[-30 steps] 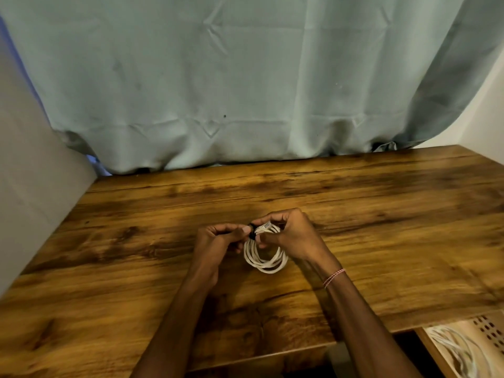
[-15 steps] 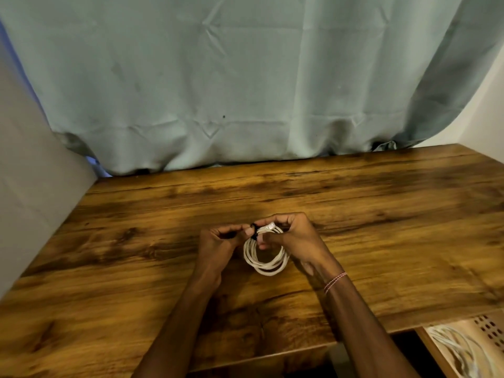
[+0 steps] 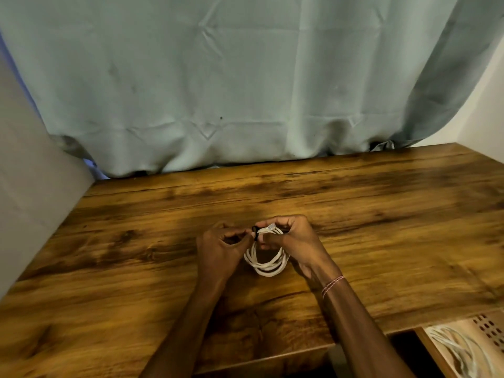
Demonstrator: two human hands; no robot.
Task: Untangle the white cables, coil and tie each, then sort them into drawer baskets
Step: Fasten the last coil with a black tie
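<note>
Nearest, bottom right: drawer basket [image 3: 488, 327] is sitting open below the desk edge, already holding at least one white cable [image 3: 458, 350]. Can't tell whether that one is tied.

Left hand [image 3: 218, 249] is hovering just above the desk, its fingers [image 3: 240, 236] pinching the black tie [image 3: 255, 233] at the top of the coil. Right hand [image 3: 296, 241] is gripping the top of the same coiled white cable [image 3: 268, 264], fingers curled round the bundle just beside the clear connector [image 3: 271, 227]. The coil's lower loops are hanging down between both hands, touching or nearly touching the desk [image 3: 381, 214]. Striped thread bracelet [image 3: 332, 285] is sitting on the right wrist.

Progress, my read: this cable is untangled and coiled, and the tie is being wrapped or cinched right now. What's left is finishing the tie, then dropping it in a basket. No other loose cables are showing on the desk, so this is looking like a late or last one.

Far side: grey-green curtain [image 3: 245, 77] is hanging behind the desk.

Text and labels: nothing readable anywhere.
</note>
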